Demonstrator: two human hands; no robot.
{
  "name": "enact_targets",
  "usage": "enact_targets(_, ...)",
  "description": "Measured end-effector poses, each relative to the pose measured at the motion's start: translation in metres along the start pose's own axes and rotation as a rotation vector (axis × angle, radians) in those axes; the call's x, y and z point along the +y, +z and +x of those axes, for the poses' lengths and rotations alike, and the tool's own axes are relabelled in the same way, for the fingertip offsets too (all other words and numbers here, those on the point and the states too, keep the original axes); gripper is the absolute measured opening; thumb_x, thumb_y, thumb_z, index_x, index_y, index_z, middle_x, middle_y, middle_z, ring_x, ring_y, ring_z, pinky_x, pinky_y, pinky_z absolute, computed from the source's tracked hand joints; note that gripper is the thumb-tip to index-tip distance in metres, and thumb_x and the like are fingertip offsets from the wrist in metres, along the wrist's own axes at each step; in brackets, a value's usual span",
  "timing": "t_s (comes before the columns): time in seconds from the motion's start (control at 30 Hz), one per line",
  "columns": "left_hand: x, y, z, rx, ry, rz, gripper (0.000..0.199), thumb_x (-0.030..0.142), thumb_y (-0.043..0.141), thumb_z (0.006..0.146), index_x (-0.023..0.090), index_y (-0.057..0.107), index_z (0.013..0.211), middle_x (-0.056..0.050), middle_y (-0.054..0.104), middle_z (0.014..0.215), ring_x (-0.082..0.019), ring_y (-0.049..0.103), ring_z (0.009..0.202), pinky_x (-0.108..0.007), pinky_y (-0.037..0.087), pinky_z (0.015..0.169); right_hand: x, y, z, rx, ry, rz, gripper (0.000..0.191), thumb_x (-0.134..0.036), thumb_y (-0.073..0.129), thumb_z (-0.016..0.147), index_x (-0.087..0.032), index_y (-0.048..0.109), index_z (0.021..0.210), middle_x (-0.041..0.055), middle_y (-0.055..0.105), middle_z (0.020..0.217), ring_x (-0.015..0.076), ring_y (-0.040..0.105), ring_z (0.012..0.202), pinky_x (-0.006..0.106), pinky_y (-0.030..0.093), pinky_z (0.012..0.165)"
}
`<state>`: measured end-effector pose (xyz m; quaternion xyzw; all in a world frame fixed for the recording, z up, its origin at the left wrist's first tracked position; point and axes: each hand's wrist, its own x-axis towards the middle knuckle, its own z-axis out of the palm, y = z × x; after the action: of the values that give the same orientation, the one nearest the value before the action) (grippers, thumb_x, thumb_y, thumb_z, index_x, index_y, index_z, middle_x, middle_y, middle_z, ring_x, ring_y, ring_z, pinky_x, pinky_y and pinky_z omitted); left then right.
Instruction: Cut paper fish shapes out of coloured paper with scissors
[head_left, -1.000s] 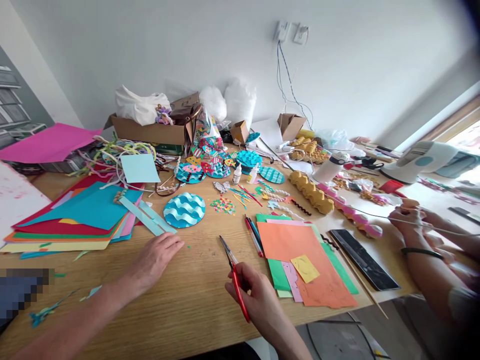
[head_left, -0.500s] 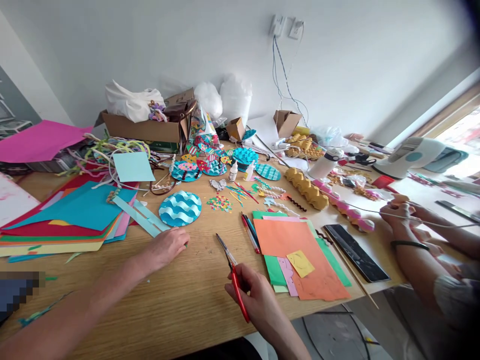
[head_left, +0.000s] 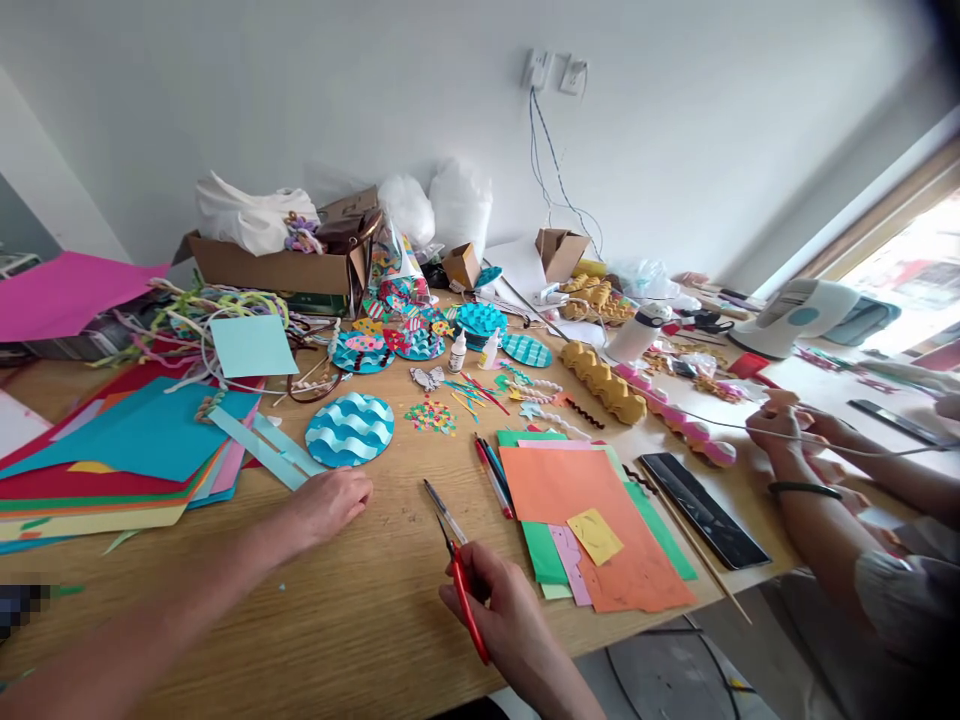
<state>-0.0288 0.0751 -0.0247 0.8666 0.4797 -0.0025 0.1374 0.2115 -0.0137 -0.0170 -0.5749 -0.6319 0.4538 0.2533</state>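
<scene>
My right hand point(head_left: 499, 610) is wrapped round the red handles of a pair of scissors point(head_left: 466, 605), whose dark blades point up and away over the table. Close beside the blades lies what looks like a slim pen point(head_left: 444, 510) with a black end. My left hand point(head_left: 330, 508) rests on the wood with its fingers curled in; what they hold, if anything, is hidden. Just beyond it lies a blue disc point(head_left: 350, 428) with light wavy strips. Pale blue paper strips point(head_left: 262, 445) run from the paper stack toward that hand.
Coloured paper sheets point(head_left: 127, 430) are stacked at left. Orange paper point(head_left: 577, 520) tops a pile at right, beside pens point(head_left: 493, 475) and a black phone-like slab point(head_left: 705, 510). Glue bottles point(head_left: 457, 352) and paper bits point(head_left: 430, 417) lie ahead. Another person's hands point(head_left: 787, 425) are at far right.
The view has shifted slightly. The scissors have drawn a little away from the pen-like object. A small green bit seen by my left fingertips is no longer visible.
</scene>
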Motion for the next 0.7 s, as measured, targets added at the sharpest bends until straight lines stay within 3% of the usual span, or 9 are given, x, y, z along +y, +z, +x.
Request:
enact_targets(0.23, -0.003, -0.008, 0.000, -0.039, -0.014, -0.038, 0.012, 0.011, 0.053, 0.084, 0.018, 0.061, 0.077, -0.001, 0.066, 0.081, -0.016, 0.062, 0.075, -0.028, 0.046, 0.065, 0.004, 0.000, -0.002, -0.005, -0.010, -0.019, 0.013, -0.023, 0.053, 0.071, -0.020, 0.041, 0.064, -0.0049, 0.040, 0.058, 0.0114, 0.034, 0.056, 0.023, 0.025, 0.052)
enact_targets(0.4, 0.002, -0.002, -0.002, -0.024, -0.004, -0.025, 0.016, 0.007, 0.051, 0.080, 0.020, 0.060, 0.076, -0.003, 0.067, 0.085, -0.020, 0.061, 0.082, -0.028, 0.044, 0.068, 0.003, 0.000, -0.003, -0.011, -0.007, -0.022, 0.015, -0.022, 0.052, 0.071, -0.020, 0.039, 0.063, -0.0047, 0.040, 0.058, 0.0112, 0.034, 0.056, 0.023, 0.026, 0.052)
enact_targets(0.7, -0.002, 0.010, -0.002, 0.036, 0.011, -0.069, 0.020, 0.007, 0.046, 0.081, 0.020, 0.057, 0.071, -0.003, 0.063, 0.078, -0.020, 0.059, 0.077, -0.029, 0.044, 0.068, 0.004, 0.000, -0.002, -0.014, 0.020, -0.043, 0.014, -0.018, 0.054, 0.070, -0.019, 0.041, 0.064, -0.0045, 0.042, 0.059, 0.0110, 0.036, 0.057, 0.022, 0.026, 0.052)
